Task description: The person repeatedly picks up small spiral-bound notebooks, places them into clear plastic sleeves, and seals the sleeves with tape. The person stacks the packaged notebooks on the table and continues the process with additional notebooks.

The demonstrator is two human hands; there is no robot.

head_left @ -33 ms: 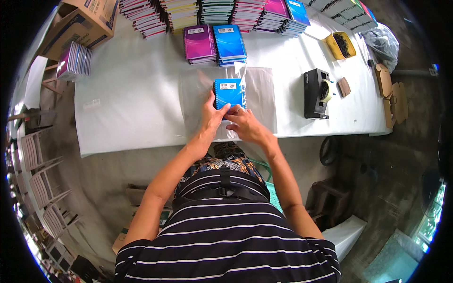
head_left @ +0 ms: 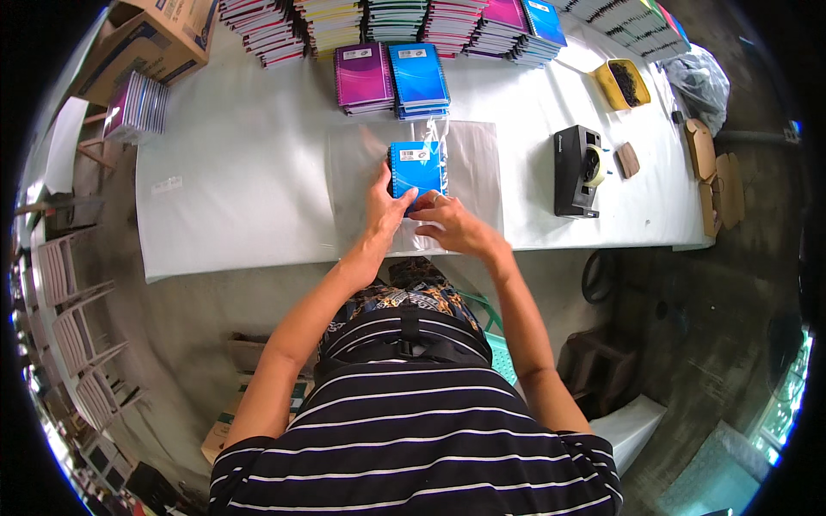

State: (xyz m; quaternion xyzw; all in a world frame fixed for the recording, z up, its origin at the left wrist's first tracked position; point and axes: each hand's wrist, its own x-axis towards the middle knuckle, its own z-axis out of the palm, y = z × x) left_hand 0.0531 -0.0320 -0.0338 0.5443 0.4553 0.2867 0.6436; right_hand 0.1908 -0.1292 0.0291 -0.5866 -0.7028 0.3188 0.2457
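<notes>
A small blue spiral-bound notebook (head_left: pixel 418 176) with a white label lies near the table's front middle, glossy clear plastic along its right side and above it. My left hand (head_left: pixel 385 211) grips its lower left, thumb across the cover and the other fingers mostly hidden at the side and beneath. At the lower right corner, my right hand (head_left: pixel 454 225) has its fingers bent against the notebook, with the thumb lower down. What those fingertips pinch, if anything, is too small to tell. Clear plastic sheets or bags (head_left: pixel 475 172) lie flat under the notebook.
Purple notebooks (head_left: pixel 361 76) and blue notebooks (head_left: pixel 420 77) stand stacked ahead, with taller stacks behind. On the right are a black tape dispenser (head_left: pixel 575 176), a brown block (head_left: pixel 627 160) and a yellow tub (head_left: pixel 621 84). A cardboard box (head_left: pixel 155 52) and wrapped notebooks (head_left: pixel 138 107) occupy the left.
My right hand has shifted slightly, its thumb now a little higher. The bright plastic flap above the notebook looks less raised. My left hand keeps its grip.
</notes>
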